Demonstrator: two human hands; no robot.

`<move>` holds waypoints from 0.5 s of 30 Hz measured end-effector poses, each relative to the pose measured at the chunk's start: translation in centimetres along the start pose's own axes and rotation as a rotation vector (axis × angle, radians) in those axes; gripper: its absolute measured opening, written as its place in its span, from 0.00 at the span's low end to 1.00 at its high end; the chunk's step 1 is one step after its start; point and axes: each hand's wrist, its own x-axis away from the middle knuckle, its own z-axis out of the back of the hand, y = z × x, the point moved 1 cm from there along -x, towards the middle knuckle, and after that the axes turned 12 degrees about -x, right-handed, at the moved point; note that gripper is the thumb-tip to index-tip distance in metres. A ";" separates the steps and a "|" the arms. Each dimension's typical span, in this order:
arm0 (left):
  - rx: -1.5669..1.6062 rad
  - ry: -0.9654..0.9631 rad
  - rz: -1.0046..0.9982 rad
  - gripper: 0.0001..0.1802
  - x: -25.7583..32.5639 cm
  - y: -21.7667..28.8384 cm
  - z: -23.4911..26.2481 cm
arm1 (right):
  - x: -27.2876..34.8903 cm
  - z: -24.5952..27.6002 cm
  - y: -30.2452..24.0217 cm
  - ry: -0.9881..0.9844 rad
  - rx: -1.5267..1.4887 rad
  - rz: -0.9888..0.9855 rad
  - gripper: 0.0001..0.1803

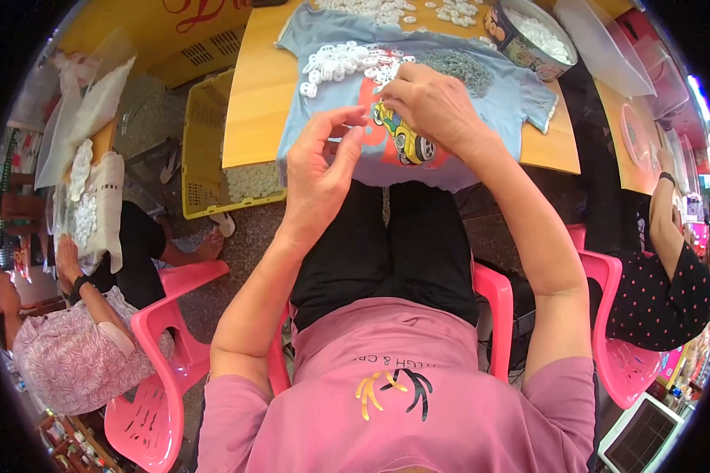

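Observation:
Over the light blue T-shirt (503,120), spread on the table in front of me, I have both hands raised. My left hand (323,162) is open, its thumb and forefinger curved apart with a gap between them. My right hand (434,106) has its fingertips pinched together beside the small white plastic pieces (343,61); what they hold, if anything, is hidden. A heap of small grey-green parts (457,69) lies on the shirt just beyond my right hand. Between and below the hands shows a printed yellow vehicle (406,142) on the cloth.
A round tub (511,43) of white pieces stands at the table's (252,94) far right. A yellow crate (201,185) sits on the floor to the left. People sit on both sides, near pink chairs (162,347); one person's hand (67,252) rests by white pieces.

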 end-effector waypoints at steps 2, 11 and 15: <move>0.032 -0.012 0.013 0.11 -0.3 0.2 -0.7 | -0.3 0.0 0.0 -0.031 0.000 -0.007 0.06; 0.168 -0.065 0.186 0.10 -2.0 -0.2 -2.3 | 0.7 0.2 0.4 0.102 -0.423 -0.271 0.10; -0.113 0.064 -0.129 0.12 -2.7 0.2 -3.2 | 2.0 1.5 -0.7 0.100 -1.048 -0.614 0.13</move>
